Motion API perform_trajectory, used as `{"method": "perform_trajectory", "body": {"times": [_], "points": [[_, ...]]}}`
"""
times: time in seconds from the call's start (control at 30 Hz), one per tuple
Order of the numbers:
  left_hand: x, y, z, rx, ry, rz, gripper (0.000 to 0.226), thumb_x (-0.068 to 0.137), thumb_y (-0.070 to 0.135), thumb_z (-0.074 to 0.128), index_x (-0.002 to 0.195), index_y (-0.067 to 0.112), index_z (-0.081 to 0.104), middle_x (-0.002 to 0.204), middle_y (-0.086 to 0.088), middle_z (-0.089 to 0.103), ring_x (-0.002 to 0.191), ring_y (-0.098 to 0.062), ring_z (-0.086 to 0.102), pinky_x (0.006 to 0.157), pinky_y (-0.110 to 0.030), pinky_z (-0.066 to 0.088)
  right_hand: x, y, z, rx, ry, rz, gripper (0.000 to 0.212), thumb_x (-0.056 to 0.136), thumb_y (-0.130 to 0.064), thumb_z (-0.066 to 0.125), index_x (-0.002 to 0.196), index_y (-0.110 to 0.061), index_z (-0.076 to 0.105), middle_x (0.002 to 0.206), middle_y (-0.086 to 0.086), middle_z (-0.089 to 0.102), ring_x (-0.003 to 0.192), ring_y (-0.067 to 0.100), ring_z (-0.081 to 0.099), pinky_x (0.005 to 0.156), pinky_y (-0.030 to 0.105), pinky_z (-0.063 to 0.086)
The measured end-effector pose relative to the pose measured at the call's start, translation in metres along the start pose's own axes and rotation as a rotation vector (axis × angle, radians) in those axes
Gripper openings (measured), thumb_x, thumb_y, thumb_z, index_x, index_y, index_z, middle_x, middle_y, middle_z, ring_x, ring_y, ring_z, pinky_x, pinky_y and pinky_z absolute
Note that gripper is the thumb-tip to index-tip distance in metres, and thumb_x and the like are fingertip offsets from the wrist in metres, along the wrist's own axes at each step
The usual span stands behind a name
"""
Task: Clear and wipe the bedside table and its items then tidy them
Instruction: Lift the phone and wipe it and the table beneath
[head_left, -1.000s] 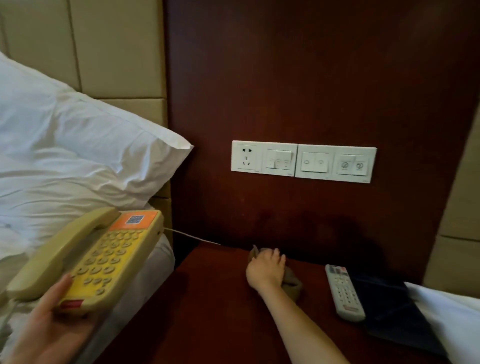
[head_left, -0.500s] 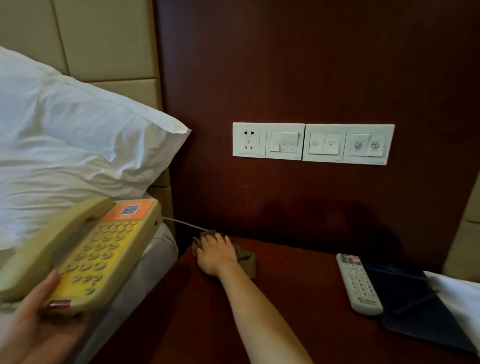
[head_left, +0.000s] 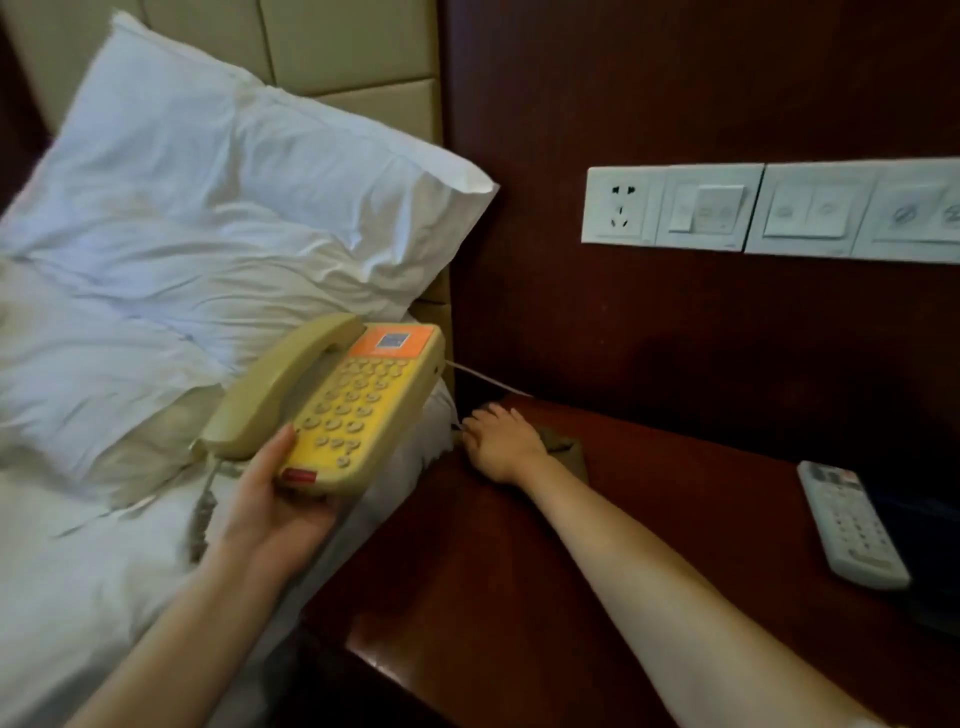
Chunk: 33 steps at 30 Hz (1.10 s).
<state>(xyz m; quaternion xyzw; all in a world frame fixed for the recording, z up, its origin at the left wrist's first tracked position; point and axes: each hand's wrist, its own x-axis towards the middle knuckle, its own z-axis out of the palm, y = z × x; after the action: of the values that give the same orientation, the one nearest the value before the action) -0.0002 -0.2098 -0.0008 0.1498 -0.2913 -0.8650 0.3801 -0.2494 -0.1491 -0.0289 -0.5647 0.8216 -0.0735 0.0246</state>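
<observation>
The right hand (head_left: 501, 441), fingers flat, is wiping the far-left corner of the dark red wooden table (head_left: 519, 597) with a brown cloth (head_left: 563, 449). The left hand (head_left: 270, 499) is gripping the yellow corded telephone (head_left: 337, 410) clear, above the bed (head_left: 104, 545). The white remote control (head_left: 852, 525) is lying on the table's right side, not yet cleared.

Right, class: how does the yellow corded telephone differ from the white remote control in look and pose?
The yellow corded telephone is held in the left hand over the bed; the white remote control lies flat on the dark red bedside table. The telephone is broad, trailing a cord; the remote is slim, showing none. Both carry button keypads.
</observation>
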Motion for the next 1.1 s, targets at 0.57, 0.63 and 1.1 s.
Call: {"method": "perform_trajectory", "body": {"times": [0.57,0.63,1.1], "points": [[-0.025,-0.006,0.034,-0.116,0.138,-0.027,0.029,0.094,0.025,0.049,0.115,0.006,0.058,0.089,-0.012,0.073,0.070,-0.024,0.072,0.052,-0.035,0.058,-0.136,-0.105,0.016,-0.009,-0.068,-0.684,0.049,0.102,-0.035,0.028,0.149,-0.020,0.028,0.159,0.001,0.019,0.147,0.017,0.009,0.117,0.035,0.003],[-0.024,-0.006,0.034,-0.110,0.134,-0.032,0.034,0.093,0.025,0.050,0.121,0.007,0.056,0.103,-0.012,0.070,0.071,-0.024,0.072,0.054,-0.036,0.059,-0.113,-0.087,0.013,-0.032,0.003,-0.731,0.052,0.101,-0.039,0.021,0.145,-0.017,0.037,0.154,0.004,0.032,0.144,0.019,0.024,0.116,0.036,0.017],[-0.046,0.000,0.038,-0.057,0.190,-0.028,0.020,0.093,0.025,0.053,0.098,0.007,0.061,0.076,-0.010,0.074,0.063,-0.022,0.072,0.049,-0.031,0.057,-0.074,-0.109,0.012,-0.092,-0.065,-0.401,0.043,0.102,-0.036,0.025,0.120,-0.014,0.057,0.130,0.010,0.055,0.122,0.027,0.047,0.105,0.040,0.033]]}}
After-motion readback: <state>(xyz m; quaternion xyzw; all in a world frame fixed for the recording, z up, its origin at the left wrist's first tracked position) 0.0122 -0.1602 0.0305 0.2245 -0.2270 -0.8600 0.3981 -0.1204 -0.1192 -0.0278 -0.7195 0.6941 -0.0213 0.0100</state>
